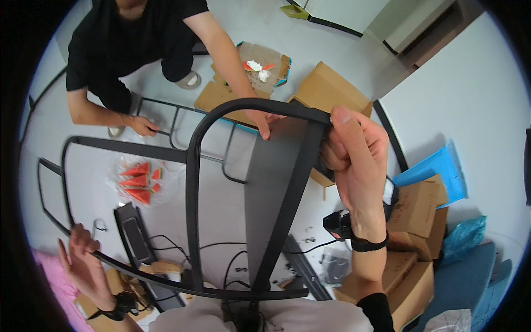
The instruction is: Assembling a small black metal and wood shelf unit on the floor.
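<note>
A large black metal frame (192, 221) of bent tubes spans the view before me, with a flat dark grey panel (274, 177) at its right part. My right hand (354, 155) is closed round the frame's upper right corner, thumb on the tube's end. At the lower left, my left hand (86, 263) has its fingers curled at the frame's corner. Across from me, a person in black (127, 50) crouches. Their one hand (145, 126) holds a second thin black tube frame (176, 119); the other hand (263, 122) reaches down beside the panel.
Cut watermelon (137, 181) lies in a clear bag on the floor. Opened cardboard boxes (332, 88) stand beyond the frame, others (415, 216) at the right near a blue sheet (437, 171). Dark rails (307, 271), cables and small hardware lie near my legs.
</note>
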Tool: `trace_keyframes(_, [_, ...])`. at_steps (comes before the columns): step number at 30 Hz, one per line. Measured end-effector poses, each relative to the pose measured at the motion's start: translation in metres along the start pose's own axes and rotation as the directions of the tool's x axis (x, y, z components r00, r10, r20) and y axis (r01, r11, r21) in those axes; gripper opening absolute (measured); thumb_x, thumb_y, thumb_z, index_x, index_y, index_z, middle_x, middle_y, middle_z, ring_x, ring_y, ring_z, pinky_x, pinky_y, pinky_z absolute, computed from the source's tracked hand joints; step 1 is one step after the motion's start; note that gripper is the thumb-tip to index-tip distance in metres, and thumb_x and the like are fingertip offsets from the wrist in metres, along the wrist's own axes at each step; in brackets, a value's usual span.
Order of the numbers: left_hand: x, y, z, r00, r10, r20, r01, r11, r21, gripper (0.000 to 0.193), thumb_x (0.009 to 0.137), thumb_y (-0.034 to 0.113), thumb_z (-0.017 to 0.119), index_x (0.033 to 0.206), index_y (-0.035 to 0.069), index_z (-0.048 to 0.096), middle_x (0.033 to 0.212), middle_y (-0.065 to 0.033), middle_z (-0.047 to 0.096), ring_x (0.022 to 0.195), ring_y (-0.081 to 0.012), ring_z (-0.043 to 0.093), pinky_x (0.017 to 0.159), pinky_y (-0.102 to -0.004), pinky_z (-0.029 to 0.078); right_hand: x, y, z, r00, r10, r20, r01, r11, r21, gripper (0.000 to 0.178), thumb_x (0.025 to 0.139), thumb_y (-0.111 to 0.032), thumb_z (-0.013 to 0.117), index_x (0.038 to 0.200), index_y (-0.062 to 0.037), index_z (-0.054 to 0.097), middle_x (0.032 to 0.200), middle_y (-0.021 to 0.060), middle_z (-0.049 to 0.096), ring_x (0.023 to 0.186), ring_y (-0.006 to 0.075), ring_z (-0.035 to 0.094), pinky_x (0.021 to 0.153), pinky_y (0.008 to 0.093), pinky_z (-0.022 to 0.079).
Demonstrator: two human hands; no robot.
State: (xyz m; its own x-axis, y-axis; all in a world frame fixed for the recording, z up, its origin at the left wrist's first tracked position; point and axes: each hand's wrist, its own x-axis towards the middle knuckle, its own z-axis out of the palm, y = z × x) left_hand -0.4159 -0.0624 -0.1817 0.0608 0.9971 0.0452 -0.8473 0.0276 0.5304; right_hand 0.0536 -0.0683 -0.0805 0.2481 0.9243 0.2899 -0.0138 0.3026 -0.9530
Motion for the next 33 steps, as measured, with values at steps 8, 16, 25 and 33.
trace_keyframes(8, [0.001,0.002,0.03,0.989,0.03,-0.146,0.058,0.824,0.563,0.048,0.101,0.032,0.044,0.138,0.001,0.044,0.131,-0.0184,0.053,0.11,-0.0294,0.056,0.094,-0.0485,0.049,0.007,0.01,-0.012,0.995,-0.056,-0.081,0.067,0.987,0.147,0.031,0.1,-0.026,0.061,0.09,0.0022,0.071,0.059,-0.011,0.042,0.053,-0.0009,0.031,0.048,0.022,0.019])
trace_keyframes(16, [0.012,0.086,0.052,0.555,0.806,0.208,-0.323,-0.022,0.946,0.04,0.101,0.028,0.047,0.132,0.004,0.055,0.138,-0.0092,0.054,0.124,-0.0196,0.052,0.101,-0.0338,0.038,0.003,0.012,-0.022,0.999,0.025,0.019,-0.029,0.979,0.201,0.035,0.099,-0.031,0.063,0.09,0.0028,0.069,0.067,-0.0116,0.041,0.061,-0.0003,0.031,0.052,0.0219,0.02])
trace_keyframes(25, [0.071,0.059,0.049,0.969,0.246,-0.023,-0.132,0.594,0.794,0.019,0.099,0.018,0.052,0.107,0.003,0.06,0.108,-0.0044,0.063,0.097,-0.0158,0.058,0.081,-0.0308,0.044,-0.005,0.016,-0.018,0.996,-0.068,-0.05,0.071,0.995,0.067,0.031,0.098,-0.026,0.064,0.109,0.0024,0.072,0.062,-0.0121,0.038,0.056,-0.0013,0.026,0.048,0.0217,0.015])
trace_keyframes(33, [0.114,0.038,0.022,0.969,0.038,-0.243,0.13,0.761,0.635,0.015,0.095,0.016,0.054,0.101,0.002,0.056,0.104,-0.0107,0.064,0.092,-0.0221,0.06,0.085,-0.0369,0.049,-0.004,0.009,-0.011,0.991,-0.081,-0.11,0.09,0.993,0.082,0.03,0.097,-0.023,0.065,0.096,0.0063,0.073,0.061,-0.0124,0.038,0.055,-0.0019,0.026,0.047,0.0219,0.015])
